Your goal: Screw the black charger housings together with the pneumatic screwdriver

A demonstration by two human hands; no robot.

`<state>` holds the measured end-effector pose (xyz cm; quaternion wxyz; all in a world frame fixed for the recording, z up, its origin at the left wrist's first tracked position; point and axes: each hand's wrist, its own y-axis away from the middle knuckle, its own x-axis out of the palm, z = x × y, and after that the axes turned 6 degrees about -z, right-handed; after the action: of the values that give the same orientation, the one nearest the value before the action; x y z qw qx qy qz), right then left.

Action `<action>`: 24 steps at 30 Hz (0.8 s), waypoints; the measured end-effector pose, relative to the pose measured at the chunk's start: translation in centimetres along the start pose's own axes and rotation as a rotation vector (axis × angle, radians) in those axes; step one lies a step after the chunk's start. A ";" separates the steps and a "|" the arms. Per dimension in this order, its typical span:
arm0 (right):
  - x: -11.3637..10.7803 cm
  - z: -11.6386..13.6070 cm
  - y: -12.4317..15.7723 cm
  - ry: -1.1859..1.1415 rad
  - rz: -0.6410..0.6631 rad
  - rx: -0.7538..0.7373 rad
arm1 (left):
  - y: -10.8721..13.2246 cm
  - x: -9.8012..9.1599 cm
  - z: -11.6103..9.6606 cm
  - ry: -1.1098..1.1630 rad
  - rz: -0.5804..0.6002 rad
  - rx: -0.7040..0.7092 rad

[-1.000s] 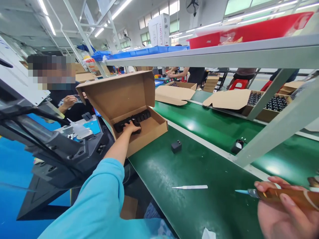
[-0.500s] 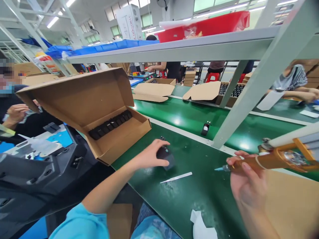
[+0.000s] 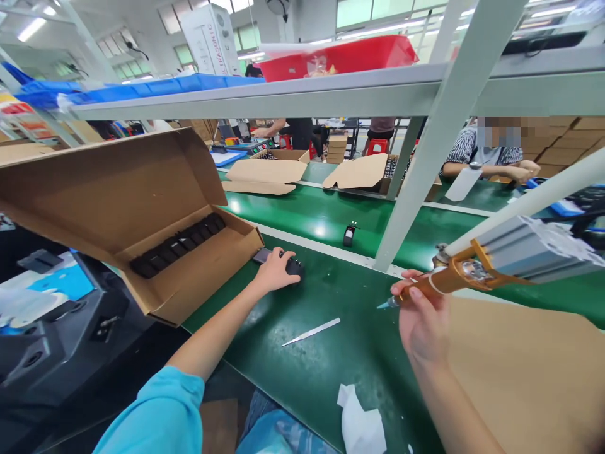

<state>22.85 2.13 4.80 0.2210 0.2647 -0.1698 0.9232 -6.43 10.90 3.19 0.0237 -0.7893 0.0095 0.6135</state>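
My left hand [image 3: 276,271] reaches across the green table [image 3: 359,353] and is closed around a small black plug adapter [image 3: 295,268], its pins toward the far side. A flat dark piece [image 3: 261,255] shows behind the fingers, beside the box; I cannot tell whether it is a separate part. My right hand [image 3: 424,315] grips a glue dispenser [image 3: 432,285] with an orange body, its thin blue needle pointing left and clear of the table. Metal tweezers [image 3: 311,331] lie between the hands. An open cardboard box [image 3: 208,277] at left holds a row of black adapters [image 3: 177,244].
A white paper scrap [image 3: 362,419] lies near the front edge, and brown cardboard [image 3: 524,372] at right. Another adapter [image 3: 350,234] rests on the green belt [image 3: 312,214]. A slanted shelf post [image 3: 425,139] rises beyond my right hand. Co-workers sit across the line.
My left hand has moved away from me toward the box's near corner, with the black plug adapter. The view has swung right. My right hand still holds the glue dispenser.
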 end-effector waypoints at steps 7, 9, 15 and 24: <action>-0.1 0.1 0.0 0.017 -0.001 -0.003 | 1.9 0.8 -3.3 0.100 0.112 0.122; -0.2 0.1 0.0 0.012 -0.004 0.000 | 2.2 0.4 -3.5 0.161 0.183 0.184; -0.2 0.1 -0.1 0.002 -0.005 0.002 | 0.6 -1.2 2.7 0.060 -0.259 -0.188; 0.0 0.2 0.0 0.001 -0.010 0.014 | -1.1 2.0 7.6 -0.074 -0.219 -0.365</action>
<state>22.95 2.05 5.01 0.2236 0.2668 -0.1618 0.9234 -13.27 12.36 -0.57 -0.0528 -0.7536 -0.1883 0.6275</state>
